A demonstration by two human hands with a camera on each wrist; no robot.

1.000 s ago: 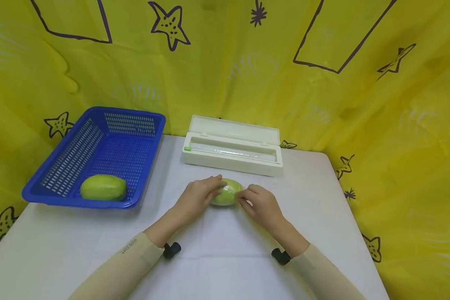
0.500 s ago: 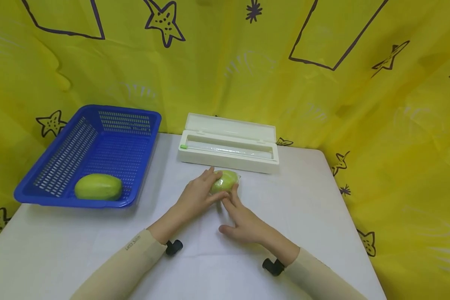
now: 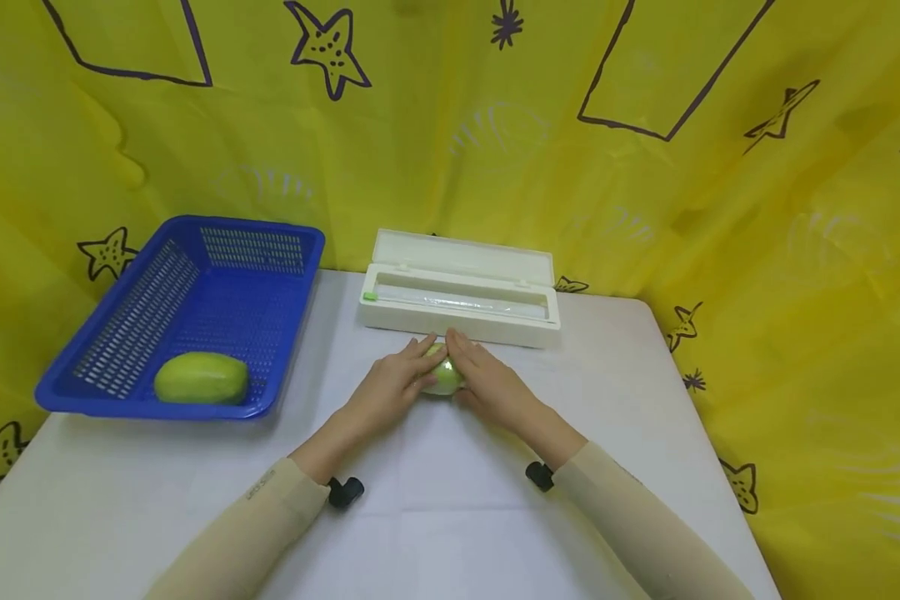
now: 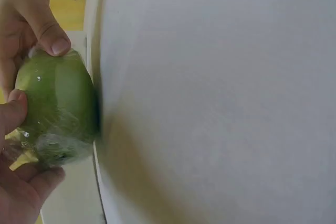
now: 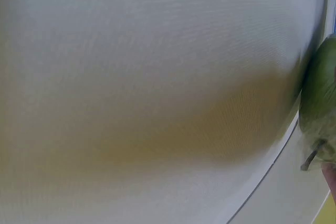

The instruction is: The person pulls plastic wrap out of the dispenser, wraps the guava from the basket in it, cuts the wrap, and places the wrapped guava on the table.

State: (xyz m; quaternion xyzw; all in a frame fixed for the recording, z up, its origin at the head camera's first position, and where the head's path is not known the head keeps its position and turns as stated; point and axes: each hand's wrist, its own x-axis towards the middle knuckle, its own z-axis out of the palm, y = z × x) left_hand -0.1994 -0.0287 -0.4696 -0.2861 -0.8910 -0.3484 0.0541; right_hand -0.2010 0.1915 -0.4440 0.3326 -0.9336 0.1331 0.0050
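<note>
An oval green fruit (image 3: pixel 444 379) wrapped in clear plastic film is held between both hands, close to the white table. My left hand (image 3: pixel 390 385) holds its left end; in the left wrist view its thumb and fingers grip the fruit (image 4: pixel 65 95), where film bunches up. My right hand (image 3: pixel 495 387) lies over the right end, its thumb pressing near the film's edge. Fingertips of both hands meet close together on top. The right wrist view shows film around the dark stem (image 5: pixel 313 156), with a fingertip beside it.
Behind the hands, a white cling film box (image 3: pixel 457 321) stands with its lid raised and a film roll (image 3: pixel 461 301) inside. At left sits a blue basket (image 3: pixel 285 333) holding another green fruit (image 3: pixel 201 378). A yellow curtain (image 3: pixel 390 150) hangs behind the table (image 3: pixel 450 542).
The right hand first pinched the fruit's right end, then reached in front of it with spread fingers, and now lies over that end. The left hand stays on the fruit, which has shifted slightly left.
</note>
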